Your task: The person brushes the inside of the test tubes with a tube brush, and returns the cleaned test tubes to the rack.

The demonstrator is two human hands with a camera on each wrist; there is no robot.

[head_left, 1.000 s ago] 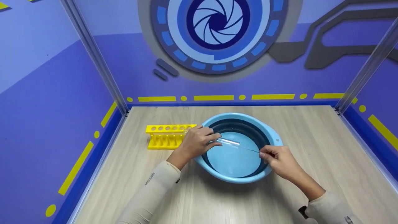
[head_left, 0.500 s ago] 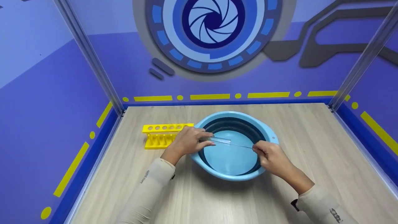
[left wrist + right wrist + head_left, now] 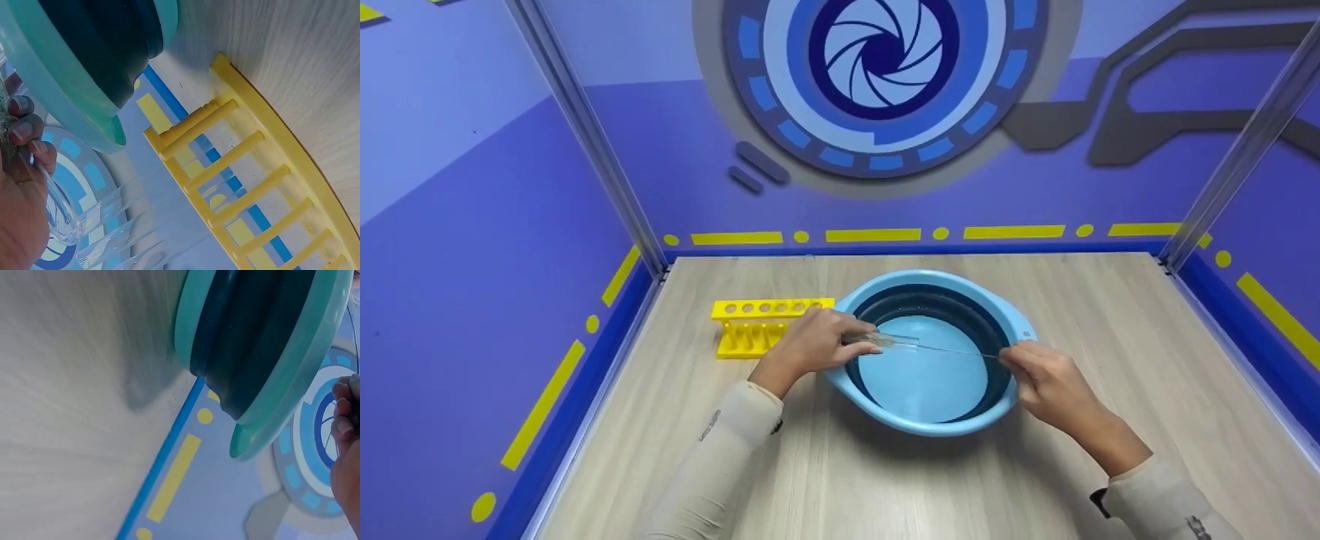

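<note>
Over the blue basin [image 3: 919,430], my left hand [image 3: 812,343] grips a clear test tube [image 3: 63,216], its mouth pointing right. A test tube brush [image 3: 883,340] sits partly inside the tube, with pale bristles showing just past my left fingers. Its thin wire handle runs right to my right hand [image 3: 1051,384], which pinches the end near the basin's right rim. In the left wrist view, the tube's rounded closed end sticks out below the curled fingers. The right wrist view catches only part of my right hand at its edge.
A yellow test tube rack [image 3: 751,351] stands left of the basin, partly behind my left hand. Several clear tubes [image 3: 107,242] rise from it in the left wrist view. Blue-purple panels [image 3: 885,202] wall the wooden table [image 3: 840,487] at the back and sides.
My right hand has drawn the wire handle to the right, away from the tube. Bristles now show near the tube's mouth. The head view has shifted slightly; the basin and rack stay put.
</note>
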